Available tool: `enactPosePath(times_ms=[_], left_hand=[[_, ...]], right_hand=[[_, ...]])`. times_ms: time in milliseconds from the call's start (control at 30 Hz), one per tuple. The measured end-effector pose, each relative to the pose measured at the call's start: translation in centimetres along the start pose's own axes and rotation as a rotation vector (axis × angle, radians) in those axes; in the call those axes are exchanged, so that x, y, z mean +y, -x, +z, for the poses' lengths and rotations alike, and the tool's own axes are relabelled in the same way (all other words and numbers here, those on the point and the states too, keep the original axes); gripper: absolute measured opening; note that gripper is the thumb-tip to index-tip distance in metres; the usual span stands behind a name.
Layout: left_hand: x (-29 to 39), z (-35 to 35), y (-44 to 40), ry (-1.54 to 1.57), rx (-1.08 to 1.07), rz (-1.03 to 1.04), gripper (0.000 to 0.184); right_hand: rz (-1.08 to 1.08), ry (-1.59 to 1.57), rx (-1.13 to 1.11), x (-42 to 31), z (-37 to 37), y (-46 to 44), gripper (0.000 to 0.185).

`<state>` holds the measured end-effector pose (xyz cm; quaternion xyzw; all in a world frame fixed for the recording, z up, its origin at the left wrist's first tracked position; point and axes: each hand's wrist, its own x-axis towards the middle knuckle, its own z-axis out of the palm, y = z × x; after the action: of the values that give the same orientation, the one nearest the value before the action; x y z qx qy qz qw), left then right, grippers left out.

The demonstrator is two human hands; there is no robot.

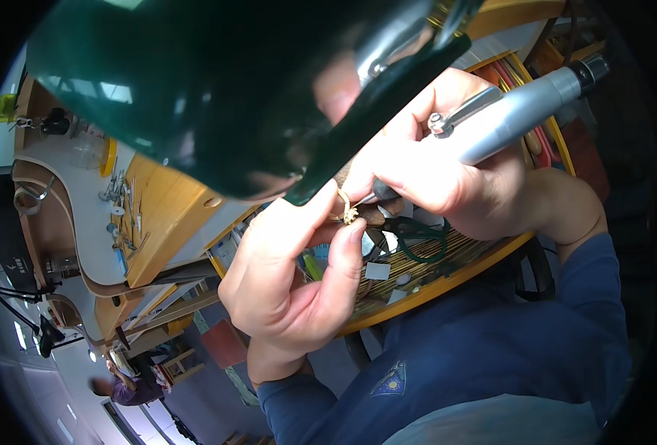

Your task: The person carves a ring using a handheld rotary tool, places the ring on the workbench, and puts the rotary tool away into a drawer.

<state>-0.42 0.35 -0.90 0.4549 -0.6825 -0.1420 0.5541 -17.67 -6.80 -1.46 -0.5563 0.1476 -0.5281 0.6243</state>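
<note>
Between the thumb and fingers of my left hand (299, 267) is a small gold-coloured ring (345, 208), with a cluster of stones or beads facing my right. My right hand (454, 170) is closed around a silver handpiece (529, 111) that has a metal lever on its side. The handpiece's thin dark tip (376, 194) points at the ring; whether they touch is too small to tell. Just beyond the ring lies a brown wooden piece (371, 213). A large dark green glossy shade (195, 89) hides the area above my hands.
Below my hands, a slatted tray with a wooden rim (417, 291) holds green-handled scissors (421, 241) and a small pale square (377, 271). Small metal tools (124, 211) lie on the bench at left. A person (132, 386) is in the background at lower left.
</note>
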Motion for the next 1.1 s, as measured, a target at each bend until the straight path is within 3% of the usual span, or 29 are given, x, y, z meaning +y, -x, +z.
enactPosePath(times_ms=[233,400,700,967,1100], left_hand=[[-0.1,-1.0,-0.2,-0.079,-0.131,0.066,0.037],[-0.1,-0.3,-0.6,0.239,-0.034,-0.116,0.032],[-0.7,-0.8,-0.8,0.422,-0.167,-0.255,0.024],[-1.0,-0.8,-0.9,0.435,-0.193,-0.225,0.024],[-1.0,-0.8,-0.9,0.407,-0.201,-0.208,0.023]], right_hand=[[-0.052,-0.019,-0.039,0.9,-0.5,-0.1,0.015],[0.027,-0.022,-0.015,0.3,-0.4,0.0,0.016],[-0.008,-0.033,-0.017,0.5,-0.4,-0.1,0.016],[0.023,0.024,-0.023,0.2,-0.5,0.0,0.013],[0.1,0.038,-0.028,-0.6,-0.1,-0.4,0.025]])
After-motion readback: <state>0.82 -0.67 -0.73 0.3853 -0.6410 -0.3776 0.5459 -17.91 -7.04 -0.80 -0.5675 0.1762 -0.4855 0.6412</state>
